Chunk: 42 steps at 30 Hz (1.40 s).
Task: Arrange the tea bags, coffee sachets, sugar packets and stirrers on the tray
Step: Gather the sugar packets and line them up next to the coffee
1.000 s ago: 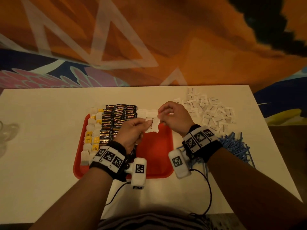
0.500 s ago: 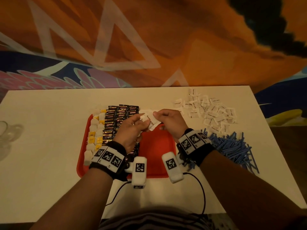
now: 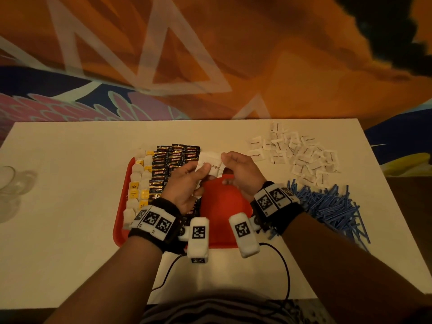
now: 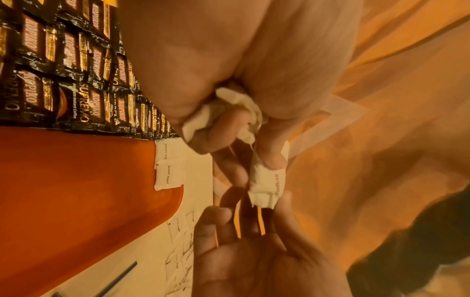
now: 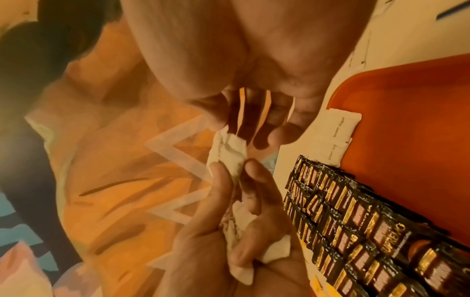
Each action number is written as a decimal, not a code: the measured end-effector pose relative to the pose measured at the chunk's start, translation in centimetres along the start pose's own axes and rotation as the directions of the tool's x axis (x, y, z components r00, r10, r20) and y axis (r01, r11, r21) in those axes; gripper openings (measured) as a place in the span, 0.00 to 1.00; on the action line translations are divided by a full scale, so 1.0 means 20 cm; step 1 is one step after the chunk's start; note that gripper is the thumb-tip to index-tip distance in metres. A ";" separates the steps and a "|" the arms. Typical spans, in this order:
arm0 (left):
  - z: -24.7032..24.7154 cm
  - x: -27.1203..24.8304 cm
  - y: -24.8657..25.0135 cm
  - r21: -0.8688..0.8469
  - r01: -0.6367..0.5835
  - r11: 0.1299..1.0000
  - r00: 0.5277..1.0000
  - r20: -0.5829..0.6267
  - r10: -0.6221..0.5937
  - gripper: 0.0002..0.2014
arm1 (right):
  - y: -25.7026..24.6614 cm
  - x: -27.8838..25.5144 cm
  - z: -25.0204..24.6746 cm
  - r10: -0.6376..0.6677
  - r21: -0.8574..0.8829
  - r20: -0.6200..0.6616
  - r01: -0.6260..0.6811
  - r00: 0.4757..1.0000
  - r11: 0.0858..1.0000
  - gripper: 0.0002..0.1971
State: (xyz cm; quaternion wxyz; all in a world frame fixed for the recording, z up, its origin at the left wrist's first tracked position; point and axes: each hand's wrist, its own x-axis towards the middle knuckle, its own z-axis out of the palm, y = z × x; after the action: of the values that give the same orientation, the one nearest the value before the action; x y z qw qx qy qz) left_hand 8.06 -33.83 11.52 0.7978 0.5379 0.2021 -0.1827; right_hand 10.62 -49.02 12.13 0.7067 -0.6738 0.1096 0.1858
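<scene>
A red tray (image 3: 224, 220) lies in front of me. Tea bags (image 3: 138, 183) line its left side, with black coffee sachets (image 3: 174, 160) beside them. Two sugar packets (image 4: 169, 174) lie flat at the tray's far edge (image 5: 338, 130). My left hand (image 3: 203, 170) holds a crumpled bunch of sugar packets (image 4: 229, 106) in its palm. Its thumb and finger pinch one sugar packet (image 4: 267, 186) at the upper end. My right hand (image 3: 224, 159) pinches that packet's (image 5: 229, 154) other end above the tray. Loose sugar packets (image 3: 301, 157) and blue stirrers (image 3: 334, 206) lie right of the tray.
The white table (image 3: 70, 230) ends at a painted wall behind. A clear glass (image 3: 9, 188) stands at the far left edge. A black cable (image 3: 284, 265) loops on the table near me, between the tray and the front edge.
My right hand has come left and closer to the left hand. Both now meet on one sugar packet over the tray's far part.
</scene>
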 end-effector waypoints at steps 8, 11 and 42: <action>-0.02 0.01 0.01 0.201 -0.105 0.974 0.989 -0.082 0.123 0.11 | 0.05 0.04 0.00 -0.066 -0.248 -0.021 0.059 0.998 0.967 0.18; -0.02 0.04 0.00 0.210 -0.124 0.970 0.978 -0.138 0.155 0.09 | 0.06 0.04 0.01 -0.062 -0.204 -0.070 0.047 0.996 0.978 0.21; -0.30 0.26 -0.09 0.175 0.052 0.983 0.935 -0.356 0.014 0.06 | 0.47 0.52 -0.09 0.186 -0.482 -0.311 -0.323 0.932 0.815 0.16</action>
State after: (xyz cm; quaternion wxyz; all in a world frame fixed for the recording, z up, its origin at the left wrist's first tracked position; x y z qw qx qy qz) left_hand 10.87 -29.29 5.37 0.6939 0.6305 0.3305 -0.1078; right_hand 16.36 -49.43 -0.86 0.4445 -0.8377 0.2324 0.2160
